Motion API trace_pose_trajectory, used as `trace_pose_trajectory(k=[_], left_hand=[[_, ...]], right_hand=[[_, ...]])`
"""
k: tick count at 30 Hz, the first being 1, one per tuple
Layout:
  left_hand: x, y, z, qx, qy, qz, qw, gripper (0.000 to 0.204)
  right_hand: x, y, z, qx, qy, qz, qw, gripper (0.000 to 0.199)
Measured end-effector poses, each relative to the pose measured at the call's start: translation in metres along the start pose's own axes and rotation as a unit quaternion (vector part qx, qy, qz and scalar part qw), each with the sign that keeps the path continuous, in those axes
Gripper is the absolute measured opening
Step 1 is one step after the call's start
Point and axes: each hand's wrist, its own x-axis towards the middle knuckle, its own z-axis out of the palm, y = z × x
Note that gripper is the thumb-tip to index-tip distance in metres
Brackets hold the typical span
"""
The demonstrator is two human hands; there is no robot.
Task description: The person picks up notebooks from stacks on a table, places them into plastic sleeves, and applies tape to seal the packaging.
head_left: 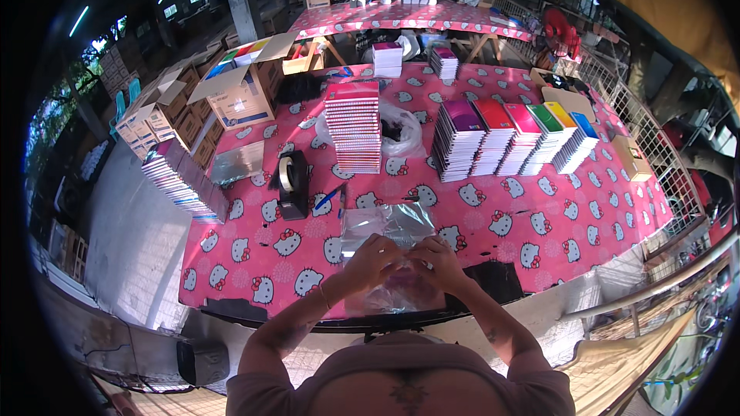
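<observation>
At the near edge of the table [254,262], with its pink cartoon-cat cloth, the person has both hands together on a clear plastic bag [385,227]. The left hand [372,260] is curled, fingers pinching the bag's near end; the right hand [438,260] is curled the same way, just beside it, gripping the same plastic. The bag lies flat on the cloth, stretching away from the hands toward the middle of the table.

Beyond the bag, a tall stack of red-covered notebooks [353,127] stands upright. Left of the bag sits a black tape dispenser [292,182], and a blue pen [329,198] lies between dispenser and bag. Beyond and to the right of the bag, a row of notebook piles with purple, red, pink, green, yellow and blue covers [512,139] leans together. Open cardboard boxes [239,92] crowd the table's far left corner.
</observation>
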Motion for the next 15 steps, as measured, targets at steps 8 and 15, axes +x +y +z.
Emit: trace_pose_trajectory(k=[8,15], left_hand=[[0.034,-0.006,0.004,-0.013,0.029,-0.068,0.997,0.01],[0.044,0.018,-0.008,0.032,-0.031,-0.089,0.995,0.012]], right_hand=[[0.004,-0.003,0.009,0.081,0.022,0.125,0.989,0.045],[0.016,-0.016,-0.006,0.039,-0.047,0.149,0.987,0.048]])
